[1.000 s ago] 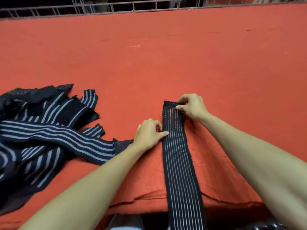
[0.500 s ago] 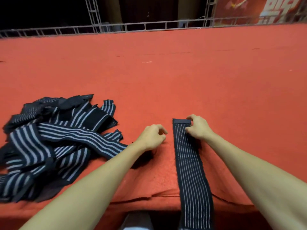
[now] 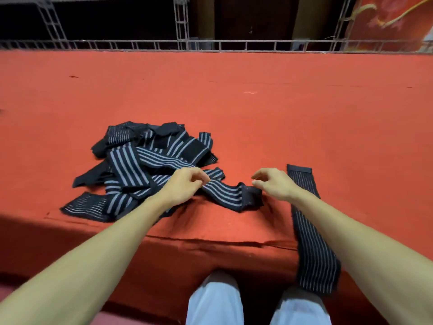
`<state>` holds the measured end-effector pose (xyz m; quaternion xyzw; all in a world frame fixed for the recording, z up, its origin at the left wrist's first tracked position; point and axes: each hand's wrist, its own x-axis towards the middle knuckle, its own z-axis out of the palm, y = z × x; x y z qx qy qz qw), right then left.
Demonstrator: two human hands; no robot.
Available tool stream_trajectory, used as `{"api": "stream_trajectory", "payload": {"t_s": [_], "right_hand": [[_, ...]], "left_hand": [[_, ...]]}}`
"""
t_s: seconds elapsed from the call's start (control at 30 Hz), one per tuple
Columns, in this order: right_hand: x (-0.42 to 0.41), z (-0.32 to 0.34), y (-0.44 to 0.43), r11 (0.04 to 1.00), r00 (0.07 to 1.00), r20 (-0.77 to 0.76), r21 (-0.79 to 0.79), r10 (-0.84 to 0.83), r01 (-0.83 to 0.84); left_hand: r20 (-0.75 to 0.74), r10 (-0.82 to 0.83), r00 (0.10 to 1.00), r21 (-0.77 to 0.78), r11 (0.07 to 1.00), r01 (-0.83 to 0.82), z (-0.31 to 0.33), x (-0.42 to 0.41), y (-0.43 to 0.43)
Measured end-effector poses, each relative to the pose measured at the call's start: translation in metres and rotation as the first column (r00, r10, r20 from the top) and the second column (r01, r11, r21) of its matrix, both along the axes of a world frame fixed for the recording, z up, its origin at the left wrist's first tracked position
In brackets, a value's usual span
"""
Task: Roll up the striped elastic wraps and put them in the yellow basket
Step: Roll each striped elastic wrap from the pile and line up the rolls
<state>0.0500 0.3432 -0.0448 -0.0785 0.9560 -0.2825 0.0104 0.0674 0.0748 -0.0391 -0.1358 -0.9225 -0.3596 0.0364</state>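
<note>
We look down on a red-covered tabletop (image 3: pixel 234 109). On its left side, near us, lies a pile of striped elastic wraps (image 3: pixel 140 160), black with pale stripes, tangled and crossing one another. One loose wrap (image 3: pixel 225 195) runs out of the pile to the right and ends in a plain dark tip, slightly raised and folded.

The left hand (image 3: pixel 184 184) hovers over the place where this wrap leaves the pile. Its fingers (image 3: pixel 201 175) are loosely curled, thumb and forefinger apart, and we see nothing held between them. The right hand (image 3: pixel 275 185) hangs just right of the dark tip, its fingers likewise loosely curled and apart, gripping nothing. Whether its fingertips touch the tip we cannot tell.

Under the right forearm a flat wrap (image 3: pixel 314 259), dark with thin stripes, lies straight from far to near. Its far end rests on the tabletop and its near end hangs over the near edge. Both forearms reach in from the near side.

Below the edge we see knees in pale trousers (image 3: pixel 215 301). Along the far edge of the tabletop runs a metal railing (image 3: pixel 234 45), with dark space behind it and a red banner (image 3: pixel 393 22) at the far right.
</note>
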Motion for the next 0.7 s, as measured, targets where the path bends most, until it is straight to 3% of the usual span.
{"api": "stream_trajectory", "payload": {"t_s": [0.13,0.3,0.5,0.6,0.7], "right_hand": [[-0.014,-0.007,-0.039,0.996,0.998,0.049,0.079,0.030,-0.034],[-0.030,-0.025,-0.061,0.983,0.981,0.191,0.175,0.019,-0.053],[-0.035,-0.029,-0.052,0.985,0.974,0.214,0.133,0.076,-0.106],[-0.030,-0.012,-0.035,0.989,0.963,0.236,-0.097,0.129,-0.108],[-0.015,0.014,-0.013,0.931,0.956,0.258,-0.364,0.141,-0.039]], "left_hand": [[-0.151,0.053,0.987,-0.004,0.999,-0.054,-0.011,-0.004,-0.025],[-0.198,-0.083,0.977,-0.332,0.943,0.013,-0.035,-0.024,-0.034],[-0.175,-0.181,0.968,-0.484,0.872,0.076,-0.038,-0.028,-0.035],[-0.168,-0.223,0.960,-0.578,0.811,0.087,-0.031,-0.025,-0.030],[-0.210,-0.228,0.951,-0.625,0.779,0.049,-0.028,-0.018,-0.020]]}}
